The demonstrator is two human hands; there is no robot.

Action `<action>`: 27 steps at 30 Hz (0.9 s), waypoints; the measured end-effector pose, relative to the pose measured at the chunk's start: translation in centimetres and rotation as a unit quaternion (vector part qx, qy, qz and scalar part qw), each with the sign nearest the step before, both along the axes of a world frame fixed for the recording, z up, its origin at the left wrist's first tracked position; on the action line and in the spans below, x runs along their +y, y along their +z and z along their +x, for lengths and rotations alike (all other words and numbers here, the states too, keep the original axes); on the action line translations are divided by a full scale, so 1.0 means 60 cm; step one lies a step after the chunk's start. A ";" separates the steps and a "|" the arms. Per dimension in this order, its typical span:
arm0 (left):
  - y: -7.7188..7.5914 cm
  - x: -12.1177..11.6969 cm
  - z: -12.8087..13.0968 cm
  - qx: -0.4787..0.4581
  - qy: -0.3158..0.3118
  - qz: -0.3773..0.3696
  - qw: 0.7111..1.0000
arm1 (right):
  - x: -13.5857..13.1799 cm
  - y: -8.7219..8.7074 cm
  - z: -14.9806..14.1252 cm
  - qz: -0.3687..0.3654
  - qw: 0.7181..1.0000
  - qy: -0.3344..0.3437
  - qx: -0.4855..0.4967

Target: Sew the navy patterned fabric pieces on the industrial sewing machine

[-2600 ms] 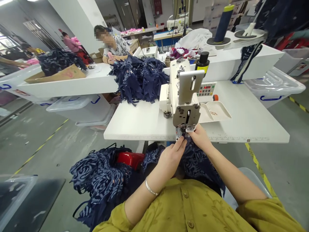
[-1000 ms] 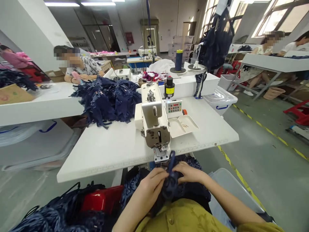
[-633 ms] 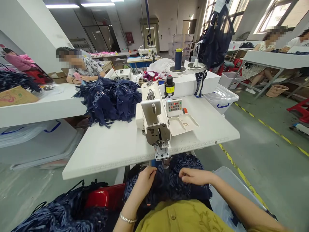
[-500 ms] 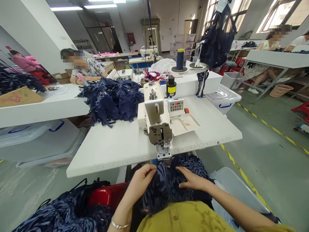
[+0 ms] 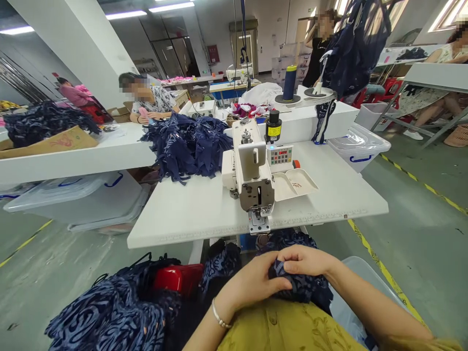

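Note:
My left hand (image 5: 258,279), with a bracelet at the wrist, curls around a bunched piece of navy patterned fabric (image 5: 306,288) in my lap. My right hand (image 5: 307,261) grips the same fabric, its fingertips meeting those of my left hand. Much of the held part is hidden by my fingers. Just beyond my hands stands a white sewing machine (image 5: 252,163), its needle area and metal plate (image 5: 259,225) at the front edge of the white table (image 5: 190,214). Nothing lies on that plate.
Navy fabric pieces (image 5: 192,146) are heaped on the table's left side; patterned ones (image 5: 109,302) pile up at lower left beside a red stool (image 5: 178,279). A two-part tray (image 5: 298,184) holds small bits. A clear bin (image 5: 365,278) stands at my right. Co-workers sit and stand farther back.
My hands, apart on the fabric before, have come together, the left moving right. The view has turned left, and a standing person in black now shows at the back.

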State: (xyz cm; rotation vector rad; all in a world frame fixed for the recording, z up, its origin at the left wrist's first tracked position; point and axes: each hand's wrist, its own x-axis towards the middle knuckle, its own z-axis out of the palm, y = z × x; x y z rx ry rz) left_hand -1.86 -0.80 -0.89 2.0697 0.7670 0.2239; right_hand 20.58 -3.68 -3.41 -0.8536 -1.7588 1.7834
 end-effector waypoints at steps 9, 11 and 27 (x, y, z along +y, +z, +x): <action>0.056 0.016 -0.020 -0.009 0.056 -0.048 0.997 | 0.033 0.055 0.041 0.153 0.964 -0.065 -0.207; 0.058 0.023 -0.031 -0.021 0.101 -0.024 0.994 | 0.043 0.061 0.036 0.143 0.968 -0.095 -0.183; -0.005 0.039 -0.010 0.064 0.066 0.528 0.845 | 0.123 0.024 -0.040 0.210 0.920 -0.309 -0.121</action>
